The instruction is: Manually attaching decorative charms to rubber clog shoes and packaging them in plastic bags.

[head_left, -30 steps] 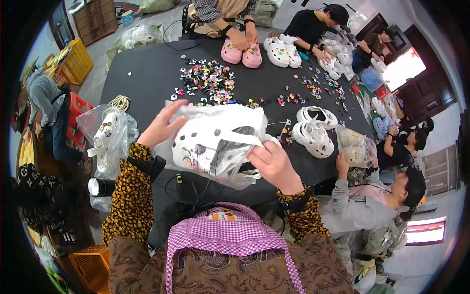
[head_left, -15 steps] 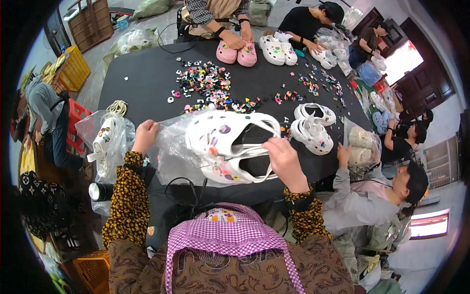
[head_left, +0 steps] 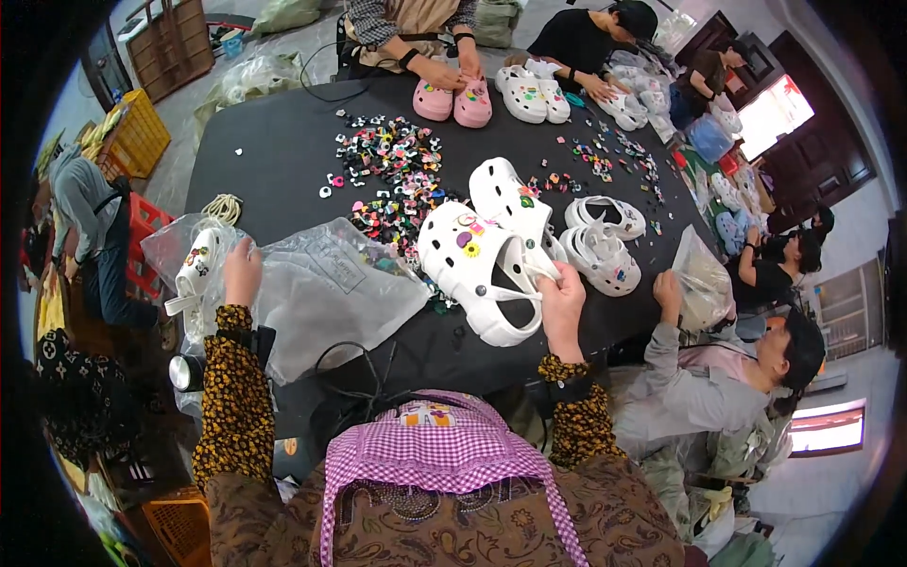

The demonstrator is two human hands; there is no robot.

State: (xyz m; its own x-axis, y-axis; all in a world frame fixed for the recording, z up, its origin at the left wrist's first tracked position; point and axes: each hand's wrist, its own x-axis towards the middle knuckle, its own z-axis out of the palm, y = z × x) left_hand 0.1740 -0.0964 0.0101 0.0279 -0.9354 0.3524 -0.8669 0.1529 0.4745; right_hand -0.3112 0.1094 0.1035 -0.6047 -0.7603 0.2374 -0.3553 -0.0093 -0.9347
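My right hand (head_left: 563, 310) grips a pair of white clogs (head_left: 470, 248) by their back straps, holding them above the black table. Colourful charms, a yellow flower among them, sit on the clogs' uppers. On the left, my left hand (head_left: 242, 274) is closed on the edge of a clear plastic bag (head_left: 326, 288), which spreads out flat and looks empty. Just beyond that hand lies another clear bag with a charm-covered white clog (head_left: 196, 265) in it. The fingertips of my left hand are partly hidden.
Loose charms (head_left: 392, 170) are heaped mid-table. Plain white clogs (head_left: 605, 260) stand to the right. Across the table a person's hands (head_left: 453, 74) work on pink clogs (head_left: 453, 102). At the right, a co-worker's hand (head_left: 668, 293) touches a bagged bundle (head_left: 704, 283). A black cable (head_left: 373, 373) lies near me.
The white clogs have come out of the plastic bag, moving right and tilting upright in my right hand. My left hand has drawn the emptied bag left. The right-hand co-worker's bag has shifted.
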